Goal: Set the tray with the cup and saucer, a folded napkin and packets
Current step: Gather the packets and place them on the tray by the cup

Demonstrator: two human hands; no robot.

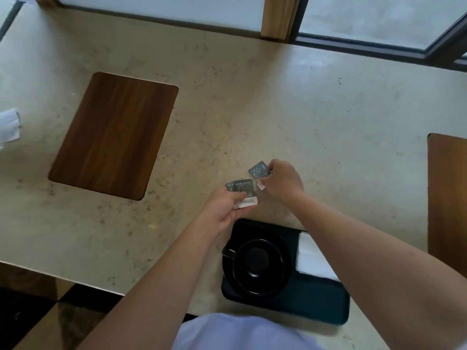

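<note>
Two bunches of grey foil packets, one pinched in my left hand (222,210), a single packet (258,170) pinched in my right hand (283,179), hang beyond the black rectangular tray's (318,304) far edge; the tray lies nearer me, right hand closer to its white folded napkin (312,258).

Bare counter (252,109) beyond the tray (316,306); wooden inlay (113,135) lies flush.

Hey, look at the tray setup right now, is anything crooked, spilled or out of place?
Nothing stands out. The black cup sits upright and empty on the tray, the folded napkin lies flat beside it. The packets aren't placed yet.
</note>
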